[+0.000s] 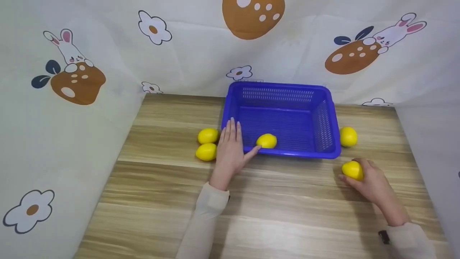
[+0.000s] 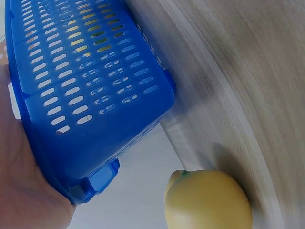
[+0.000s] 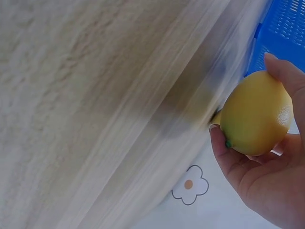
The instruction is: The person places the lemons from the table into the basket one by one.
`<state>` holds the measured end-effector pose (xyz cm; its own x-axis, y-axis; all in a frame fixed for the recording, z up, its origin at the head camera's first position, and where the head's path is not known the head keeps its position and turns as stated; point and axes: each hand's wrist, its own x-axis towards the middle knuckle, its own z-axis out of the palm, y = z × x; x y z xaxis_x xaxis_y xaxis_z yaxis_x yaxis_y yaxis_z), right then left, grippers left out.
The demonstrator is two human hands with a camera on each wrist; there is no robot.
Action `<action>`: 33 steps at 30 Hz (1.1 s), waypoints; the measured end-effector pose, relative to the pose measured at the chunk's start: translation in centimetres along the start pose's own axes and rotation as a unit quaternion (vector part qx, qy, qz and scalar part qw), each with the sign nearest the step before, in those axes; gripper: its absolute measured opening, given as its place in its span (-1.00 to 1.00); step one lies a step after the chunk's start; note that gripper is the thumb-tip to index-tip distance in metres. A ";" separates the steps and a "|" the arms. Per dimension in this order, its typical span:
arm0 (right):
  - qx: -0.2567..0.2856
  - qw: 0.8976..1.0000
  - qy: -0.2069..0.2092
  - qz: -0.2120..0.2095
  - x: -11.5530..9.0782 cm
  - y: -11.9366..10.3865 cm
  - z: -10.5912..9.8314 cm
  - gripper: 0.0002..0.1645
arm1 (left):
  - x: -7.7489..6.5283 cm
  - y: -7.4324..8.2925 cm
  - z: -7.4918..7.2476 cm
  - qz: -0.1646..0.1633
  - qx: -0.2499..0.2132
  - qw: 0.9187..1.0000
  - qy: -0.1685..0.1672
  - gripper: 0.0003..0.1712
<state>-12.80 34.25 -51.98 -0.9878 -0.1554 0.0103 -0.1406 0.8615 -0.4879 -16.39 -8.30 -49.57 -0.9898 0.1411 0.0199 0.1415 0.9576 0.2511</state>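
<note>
A yellow lemon (image 1: 352, 170) is held at the right of the frame, pinched between the thumb and curled fingers of a right hand (image 1: 375, 183); whether it is clear of the table cannot be told. At centre, the near left corner of a blue plastic basket (image 1: 294, 154) is covered by a left hand (image 1: 230, 154), its fingers straight and close together over the left rim, its thumb spread along the near rim. Inside the basket, by the near wall, a second lemon (image 1: 266, 140) is seen. An upper lemon (image 1: 207, 136) and a lower lemon (image 1: 206, 152) are set close together left of the basket; another lemon (image 1: 348, 136) is placed just beside its right wall.

The held lemon is judged to be light, firm and not fragile; its smooth, rounded skin may be slippery, so it is best gripped around its widest part. The basket seems thin, stiff and easily slid, and is best held by the rim.

A pale, wood-grained table (image 1: 287, 201) is shown below, its lower centre lit by glare. It is enclosed by white cloth (image 1: 194, 54) printed with rabbits, brown strawberries and flowers.
</note>
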 end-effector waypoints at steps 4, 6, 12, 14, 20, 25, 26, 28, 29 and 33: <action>0.004 1.000 0.015 -0.002 0.0 -0.3 -0.3 -0.19 | 0.1 0.1 0.0 0.002 0.002 1.000 0.003 0.23; 0.007 1.000 0.026 -0.005 -0.1 -0.4 -0.5 -0.21 | 0.1 0.1 0.0 0.004 -0.002 1.000 0.010 0.22; 0.008 0.999 0.037 -0.010 -0.1 -0.8 -1.1 -0.22 | 0.0 0.1 0.0 0.007 -0.010 1.000 0.028 0.20; 0.009 0.999 0.033 -0.007 0.0 -0.9 -1.3 -0.22 | 0.0 0.1 0.0 0.006 -0.010 1.000 0.026 0.20; 0.012 1.000 0.027 -0.004 0.2 -1.4 -1.8 -0.23 | -0.1 0.0 0.0 0.006 -0.008 1.000 0.026 0.21; 0.013 1.000 0.023 -0.006 0.3 -1.8 -2.2 -0.26 | 0.0 0.1 0.1 0.009 -0.005 1.000 0.021 0.21; 0.013 1.000 0.023 -0.006 0.4 -1.9 -2.3 -0.26 | 0.1 0.1 0.1 0.009 -0.005 1.000 0.020 0.21; 0.011 1.000 0.022 -0.007 0.5 -2.0 -2.4 -0.25 | 0.1 0.1 0.1 0.008 -0.003 1.000 0.020 0.21; 0.012 1.000 0.020 -0.007 0.6 -2.1 -2.5 -0.24 | 0.1 0.0 0.2 0.008 -0.002 1.000 0.020 0.21; 0.010 1.000 0.008 -0.003 0.8 -2.4 -2.9 -0.20 | 0.1 0.0 0.2 0.003 -0.002 1.000 0.018 0.21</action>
<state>-13.45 33.44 -48.25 -0.9880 -0.1519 0.0279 -0.1451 0.8512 -0.5044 -16.48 -8.24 -49.73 -0.9888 0.1387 0.0555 0.1483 0.9558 0.2540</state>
